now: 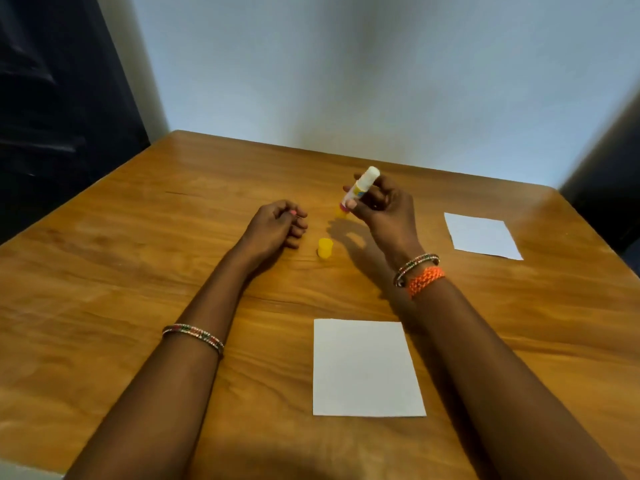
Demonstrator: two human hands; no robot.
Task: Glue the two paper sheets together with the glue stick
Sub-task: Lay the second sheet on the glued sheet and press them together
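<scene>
A person's two hands over a wooden table (138, 258), the right one holding an uncapped glue stick.

The right hand (384, 213) grips a white glue stick with a yellow base (360, 188), lifted above the table and tilted, its white glue tip uppermost. The left hand (277, 226) rests on the wood, fingers loosely curled, holding nothing. A small yellow plastic cap (325, 248) stands between the hands. One white paper sheet (367, 368) lies near the person; a second white paper sheet (483, 235) lies well apart, far right.
</scene>
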